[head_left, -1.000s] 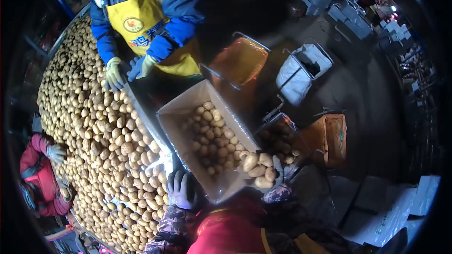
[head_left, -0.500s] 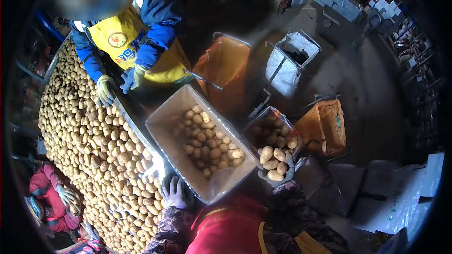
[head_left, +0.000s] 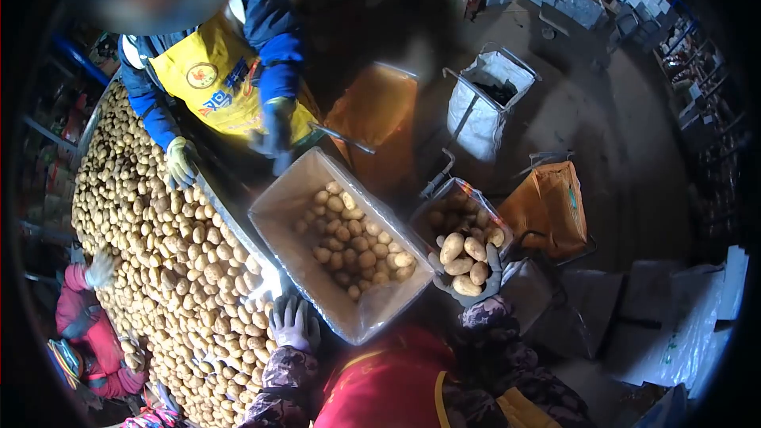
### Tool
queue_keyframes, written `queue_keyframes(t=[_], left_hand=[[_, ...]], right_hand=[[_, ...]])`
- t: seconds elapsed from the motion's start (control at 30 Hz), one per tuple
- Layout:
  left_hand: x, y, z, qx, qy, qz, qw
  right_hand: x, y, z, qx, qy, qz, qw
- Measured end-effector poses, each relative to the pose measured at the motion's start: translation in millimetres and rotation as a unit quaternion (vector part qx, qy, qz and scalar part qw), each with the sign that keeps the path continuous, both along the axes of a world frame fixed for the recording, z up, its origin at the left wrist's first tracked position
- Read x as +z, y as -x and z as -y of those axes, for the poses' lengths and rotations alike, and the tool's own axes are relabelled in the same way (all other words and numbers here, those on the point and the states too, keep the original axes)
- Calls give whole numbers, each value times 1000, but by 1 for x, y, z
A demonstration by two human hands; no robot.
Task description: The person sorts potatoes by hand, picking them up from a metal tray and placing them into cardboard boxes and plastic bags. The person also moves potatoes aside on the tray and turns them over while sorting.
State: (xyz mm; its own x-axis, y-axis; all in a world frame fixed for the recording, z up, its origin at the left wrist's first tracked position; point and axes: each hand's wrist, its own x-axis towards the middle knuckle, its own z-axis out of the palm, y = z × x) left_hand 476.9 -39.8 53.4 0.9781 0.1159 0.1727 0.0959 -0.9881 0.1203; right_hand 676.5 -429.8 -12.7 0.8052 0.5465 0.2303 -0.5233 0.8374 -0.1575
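Observation:
My right hand [head_left: 476, 276], gloved, is cupped palm up under several potatoes [head_left: 463, 261], just right of a lined box [head_left: 265, 204] with many potatoes in its bottom. Behind the held potatoes stands a bag [head_left: 436, 208] with more potatoes inside. My left hand [head_left: 293, 323], in a pale glove, has its fingers spread at the edge of the big potato heap [head_left: 190, 269], near the lower left side of the box. Nothing shows in it.
Across the heap stands a person in a yellow apron [head_left: 210, 71], one glove on the heap's rim. Another person in red [head_left: 99, 341] is at the lower left. Orange bags [head_left: 547, 210], a white bag [head_left: 476, 115] on frames and flattened cartons [head_left: 590, 305] lie to the right.
My right hand has moved slightly up and right with its potatoes. The apron wearer's one hand has swung toward the box. The person in red has reached a hand over the heap.

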Motion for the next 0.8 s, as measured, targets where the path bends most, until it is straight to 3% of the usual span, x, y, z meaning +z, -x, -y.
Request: queue_keyframes(t=[0.13, 0.23, 0.27, 0.33, 0.4, 0.47, 0.53, 0.6, 0.63, 0.67, 0.7, 0.73, 0.77, 0.8], left_hand=[[-4, 1, -2, -6, -5, 17, 1000], [0, 1, -2, 1, 8, 26, 1000], [-8, 4, -5, 2, 8, 21, 1000], [-6, 6, -3, 15, 4, 4, 1000], [-5, 8, -1, 29, 13, -15, 999], [-10, 10, -2, 35, 7, -8, 999], [-14, 9, -8, 16, 7, 2, 1000], [-13, 9, -5, 28, 14, -4, 1000], [-16, 10, -6, 27, 13, -3, 1000], [-17, 11, -7, 23, 13, -5, 1000], [-14, 11, -6, 29, 14, -19, 999], [-6, 8, -4, 30, 10, -16, 999], [-5, 8, -3, 30, 11, -25, 999], [-4, 8, -4, 31, 10, -33, 999]], right_hand=[[35, -20, -21, 32, 27, -51, 998], [95, -65, -56, 64, 92, -110, 988], [124, -80, -73, -19, 274, -156, 949], [122, -146, -98, 9, 155, -112, 981], [145, -200, -132, -79, 241, -128, 959], [135, -232, -153, -104, 287, -302, 903], [114, -213, -163, -131, 385, -336, 850], [81, -153, -158, -48, 354, -295, 886], [96, -106, -167, -62, 356, -278, 890], [87, -68, -165, -6, 291, -265, 919], [88, -31, -171, 112, 149, -246, 951], [101, 5, -189, 164, 188, -284, 926], [176, 21, -196, 249, 248, -253, 902], [153, 32, -216, 217, 372, -234, 871]])
